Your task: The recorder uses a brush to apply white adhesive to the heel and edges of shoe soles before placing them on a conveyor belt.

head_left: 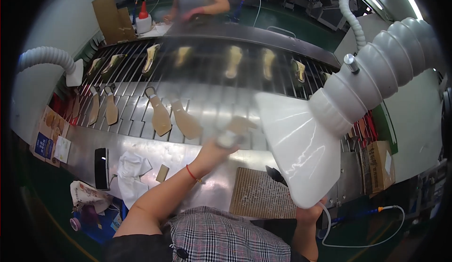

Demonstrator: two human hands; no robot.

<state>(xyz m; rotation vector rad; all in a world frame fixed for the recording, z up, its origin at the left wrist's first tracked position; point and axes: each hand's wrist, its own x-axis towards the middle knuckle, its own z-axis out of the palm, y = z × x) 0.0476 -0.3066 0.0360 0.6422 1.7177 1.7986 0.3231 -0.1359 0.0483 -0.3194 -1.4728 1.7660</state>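
"What's nearest?"
"A grey plaid apron [226,236], then the right hand [310,212] at the lower edge of a white extraction hood [301,153]. The hood hides much of that hand, so I can't tell whether it grips anything."

"And just past it?"
"A corrugated cardboard sheet [256,197] on the metal bench [141,145], partly behind the hood. Farther left lie a small tan block [162,173] and a crumpled white cloth [132,170]."

"Where's the left hand?"
"Near the slatted conveyor [127,120] — this left hand [214,153] has a red cord [190,172] at its wrist. Its fingers are closed on a tan shoe sole [241,124], both blurred, the sole held above the slats."

"What's on those?"
"More flat soles [160,117] to the left, two of them close by."

"Beyond?"
"A row of yellowish shoe parts [151,58] along metal bars, several blurred. Farther still — a white bottle [143,25] with a red cap, and a co-worker [193,3] in a grey apron."
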